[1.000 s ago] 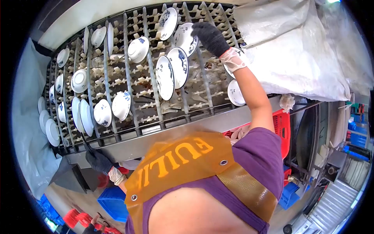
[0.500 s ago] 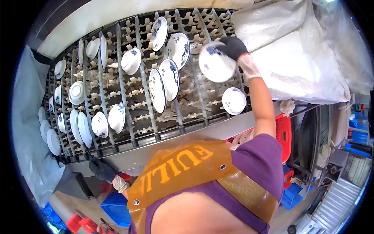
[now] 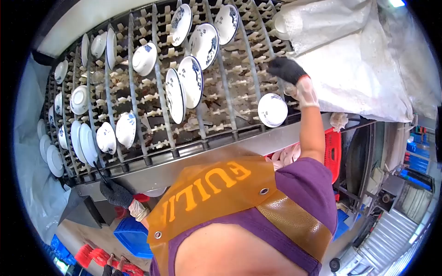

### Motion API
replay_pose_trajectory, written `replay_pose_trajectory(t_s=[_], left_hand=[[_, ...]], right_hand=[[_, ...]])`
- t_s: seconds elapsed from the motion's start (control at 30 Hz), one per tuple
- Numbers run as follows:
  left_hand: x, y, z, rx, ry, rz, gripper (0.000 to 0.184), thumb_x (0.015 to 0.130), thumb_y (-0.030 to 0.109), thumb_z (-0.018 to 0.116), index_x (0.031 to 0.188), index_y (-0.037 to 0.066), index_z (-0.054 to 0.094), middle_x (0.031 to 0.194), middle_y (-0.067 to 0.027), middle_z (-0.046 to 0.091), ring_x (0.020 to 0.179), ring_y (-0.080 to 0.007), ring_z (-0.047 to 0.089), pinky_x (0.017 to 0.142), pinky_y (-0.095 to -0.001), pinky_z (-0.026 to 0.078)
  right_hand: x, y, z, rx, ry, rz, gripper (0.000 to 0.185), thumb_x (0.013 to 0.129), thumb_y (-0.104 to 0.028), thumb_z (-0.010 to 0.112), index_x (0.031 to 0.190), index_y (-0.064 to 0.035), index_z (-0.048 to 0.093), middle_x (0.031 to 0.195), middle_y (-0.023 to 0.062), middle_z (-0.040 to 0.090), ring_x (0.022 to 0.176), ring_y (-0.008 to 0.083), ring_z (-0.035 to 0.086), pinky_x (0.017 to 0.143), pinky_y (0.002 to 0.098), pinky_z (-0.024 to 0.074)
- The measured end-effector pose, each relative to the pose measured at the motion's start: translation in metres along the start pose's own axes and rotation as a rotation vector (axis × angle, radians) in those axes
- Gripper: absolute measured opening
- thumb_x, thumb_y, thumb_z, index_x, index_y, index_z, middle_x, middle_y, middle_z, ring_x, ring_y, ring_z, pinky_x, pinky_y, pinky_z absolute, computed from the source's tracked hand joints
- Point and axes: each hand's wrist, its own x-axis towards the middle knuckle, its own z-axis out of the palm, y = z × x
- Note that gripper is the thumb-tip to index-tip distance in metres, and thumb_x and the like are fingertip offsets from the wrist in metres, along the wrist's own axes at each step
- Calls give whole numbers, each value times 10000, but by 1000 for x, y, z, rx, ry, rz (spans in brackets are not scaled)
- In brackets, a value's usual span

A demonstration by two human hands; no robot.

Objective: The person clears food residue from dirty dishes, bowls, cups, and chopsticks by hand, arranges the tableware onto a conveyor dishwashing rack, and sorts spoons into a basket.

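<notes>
My right hand (image 3: 289, 72), in a dark glove with a clear plastic cuff, hovers over the right end of the pegged conveyor rack (image 3: 235, 133). Its fingers reach left and hold nothing. Nearest to it are a small white bowl (image 3: 272, 110) and a blue-patterned plate (image 3: 226, 24) leaning between the pegs at the far side. More patterned plates (image 3: 190, 83) stand in the middle. My left hand (image 3: 116, 194), also dark-gloved, is low at the rack's front edge, closed around what looks like a thin dark stick (image 3: 99, 172) beside pale plates (image 3: 87, 143).
White plastic sheeting (image 3: 340, 69) covers the right end, and a bluish sheet (image 3: 34, 161) hangs at the left. Below the metal edge are a red basket (image 3: 332, 156) with dishes and a blue crate (image 3: 134, 237). Another person's hands (image 3: 116, 262) show at bottom left.
My right hand has let go of the patterned plate, which now stands among the far pegs, and has drawn down and right. The dishes appear slightly farther left and up in view.
</notes>
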Motion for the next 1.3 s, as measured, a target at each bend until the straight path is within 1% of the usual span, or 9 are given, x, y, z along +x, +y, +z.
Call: replay_pose_trajectory(t_s=[0.07,0.23,0.43,0.63,0.77,0.9,1.07,1.13,1.3], left_hand=[[1,6,-1,18,16,39,265,879,222,545,1000,-7,601,962,-165,615,891,-306,580,788,-377,455],[-4,14,-2,-26,-15,-67,265,879,231,548,991,-3,604,956,-155,613,886,-299,578,784,-374,450],[-14,3,9,-180,3,-135,264,864,234,569,981,1,607,952,-149,609,877,-294,574,783,-376,446],[-17,17,8,-113,10,-56,257,849,212,580,986,-3,606,948,-155,616,877,-305,582,777,-387,453],[-18,20,8,-89,9,-64,242,848,206,579,966,-2,615,931,-159,620,860,-309,587,770,-389,457],[-20,26,7,-31,16,-26,240,851,209,574,954,-3,619,932,-155,620,869,-308,582,777,-386,453],[-27,42,-1,-41,-7,-21,239,858,211,566,955,0,619,936,-149,619,871,-308,578,780,-383,451],[-28,44,4,-97,22,-41,240,855,210,572,956,-3,619,933,-152,619,851,-305,581,771,-384,458],[-31,51,2,-16,17,-35,234,848,204,585,955,0,618,929,-149,621,849,-294,585,768,-377,465]], right_hand=[[-42,14,19,37,-14,-62,484,719,-422,662,1018,-44,618,1005,157,627,940,295,595,842,360,456],[-84,4,50,212,-183,-69,773,623,-328,759,1268,-54,436,1151,200,550,1101,305,514,940,364,388],[-72,-20,28,48,-214,-110,794,559,-415,776,1199,-45,485,1095,191,573,1011,321,558,874,375,438],[-57,-59,56,256,112,-221,653,627,-445,730,1106,-39,550,1060,185,586,984,322,564,857,376,442],[-43,-24,65,-116,657,-66,374,731,-277,664,1027,-61,590,975,174,589,924,308,565,826,388,447],[-74,38,52,-328,99,228,469,665,-327,693,1062,-99,591,1006,166,576,948,317,555,842,397,443],[-103,44,59,-288,112,171,535,647,-347,691,1113,-111,573,1104,185,545,1029,353,519,883,401,429],[-103,50,50,-213,-77,282,522,652,-347,683,1102,-104,579,1129,197,539,1024,347,532,881,405,431],[-115,65,71,-256,36,215,470,664,-297,667,1087,-112,579,1036,185,578,989,331,554,861,405,443]])
